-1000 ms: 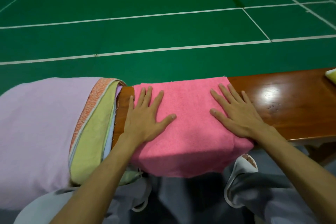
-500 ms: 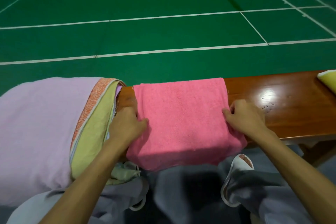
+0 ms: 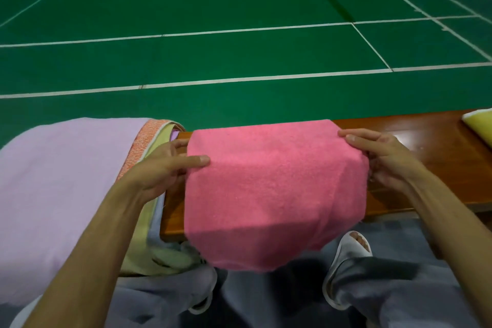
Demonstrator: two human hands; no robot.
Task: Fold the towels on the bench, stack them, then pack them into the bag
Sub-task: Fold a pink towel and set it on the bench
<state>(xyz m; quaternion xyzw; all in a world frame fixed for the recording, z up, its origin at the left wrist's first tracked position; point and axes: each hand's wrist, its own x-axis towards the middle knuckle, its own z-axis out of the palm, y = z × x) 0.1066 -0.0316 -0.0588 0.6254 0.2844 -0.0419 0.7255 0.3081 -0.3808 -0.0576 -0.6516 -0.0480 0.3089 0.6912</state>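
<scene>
**Pink towel [image 3: 274, 189] gripped at both sides over bench [image 3: 426, 146]**

I see it folded and stretched betw. the two hands, across the wooden bench top. Its front part hangs down past the bench's near edge, in front of the person's legs.

L hand [image 3: 162, 168] pinches the left edge: thumb lies flat on top of the cloth, fingers tucked beneath and mostly hidden. R hand [image 3: 383, 160] pinches the right edge up near the far corner: thumb on top, fingers curled under the cloth. Can't tell whether the far part lies on the wood or hangs just off it.

At the left end of the bench a pile of unfolded towels drapes over it. The lilac towel [image 3: 61, 181] is on top, w/ an orange-patterned towel [image 3: 143, 141] and a yellow-green towel [image 3: 141, 242] showing beneath. L hand sits betw. that pile and the pink one.

At the far right of the bench a yellow cloth [image 3: 479, 125] pokes into view, well apart from R hand.

Below are grey trousers [image 3: 399, 295] and a white slipper [image 3: 343, 261] w/ toes showing. Beyond the bench is a green court floor [image 3: 239, 56] w/ white lines.
</scene>
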